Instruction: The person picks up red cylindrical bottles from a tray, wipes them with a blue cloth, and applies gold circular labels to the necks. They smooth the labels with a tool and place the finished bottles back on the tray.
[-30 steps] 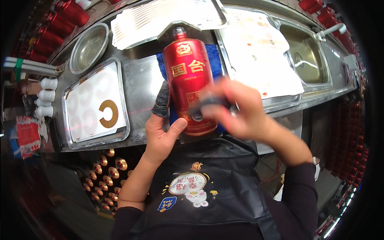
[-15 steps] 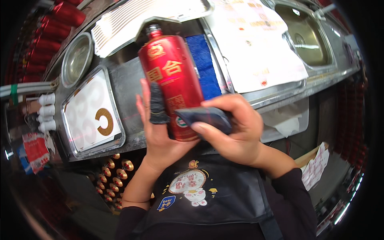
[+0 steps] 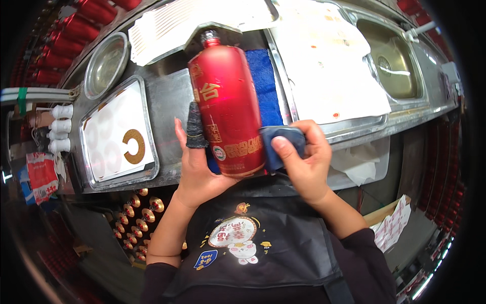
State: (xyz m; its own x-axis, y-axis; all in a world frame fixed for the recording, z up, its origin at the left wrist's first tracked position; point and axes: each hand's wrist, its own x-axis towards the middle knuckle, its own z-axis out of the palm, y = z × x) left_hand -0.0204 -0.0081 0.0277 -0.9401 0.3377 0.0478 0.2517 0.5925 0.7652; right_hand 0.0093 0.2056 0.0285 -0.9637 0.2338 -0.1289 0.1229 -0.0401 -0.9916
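Observation:
A glossy red bottle (image 3: 230, 101) with gold lettering and a dark cap leans on the counter, its neck toward the far side. My left hand (image 3: 195, 169) cups its lower left side and base; a black wrap (image 3: 196, 126) covers one finger lying along the bottle. In my right hand (image 3: 311, 164) is a folded dark blue pad (image 3: 283, 144), pinched between thumb and fingers. The pad's left edge is at the bottle's lower right side. Behind the bottle lies a bright blue cloth (image 3: 266, 86). The fingers under the bottle are hidden.
On the left stands a metal tray (image 3: 154, 167) with white sheets and a gold C-shaped sticker (image 3: 134, 147). Beyond it is a metal bowl (image 3: 106, 66). White printed sheets (image 3: 324, 66) lie right of the bottle, before a sink (image 3: 392, 55). Several gold-capped bottles (image 3: 147, 215) stand below the counter.
The bottle has turned so its large lettering shifts left and gold lettering shows low on its right. My right hand has moved the pad from the bottle's front to its right side.

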